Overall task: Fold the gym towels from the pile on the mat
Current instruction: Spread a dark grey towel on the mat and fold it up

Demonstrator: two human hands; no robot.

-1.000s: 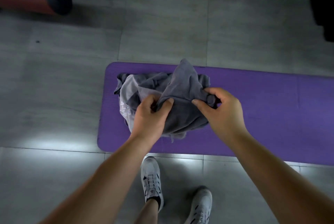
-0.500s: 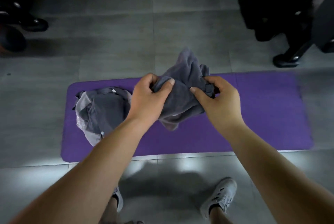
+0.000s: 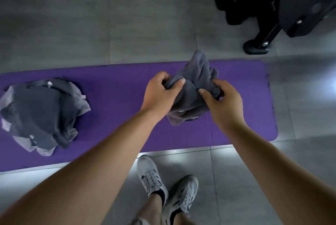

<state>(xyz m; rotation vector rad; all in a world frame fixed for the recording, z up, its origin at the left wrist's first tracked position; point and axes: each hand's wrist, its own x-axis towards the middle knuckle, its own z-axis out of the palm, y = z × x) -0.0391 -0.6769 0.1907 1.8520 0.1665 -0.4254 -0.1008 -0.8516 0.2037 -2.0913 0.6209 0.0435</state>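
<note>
Grey tiled floor (image 3: 72,24) is filling most of the view, smooth and throwing back glare at the right. A purple mat (image 3: 118,86) is lying across it, its long axis running left to right, its surface looking like matte foam with rounded corners. A black gym machine (image 3: 272,3), hard and bolted, is standing beyond the mat's far right corner.

The pile (image 3: 40,112) of gym towels is sitting on the mat's left end, a crumpled mound of dark grey and paler lilac-grey cloth with small white tags showing. One dark grey towel (image 3: 194,86) is being held up over the right half of the mat, well apart from the pile. It is soft, thick-looking and bunched, so no clear edge or corner is showing; one peak is pointing away from the person and a loose end is hanging toward the mat.

The left grip (image 3: 161,93) is pinching a gather of the towel between thumb and curled fingers. The right grip (image 3: 223,104) is doing the same just beside it, the cloth bridging the two. Bare mat is lying directly beneath them, so the likely next move is drawing the hands apart along the mat's length to open the towel out. The left grip is the nearer one to the pile.

Two grey-white shoes (image 3: 151,175) are standing on the tiles at the mat's near edge.
</note>
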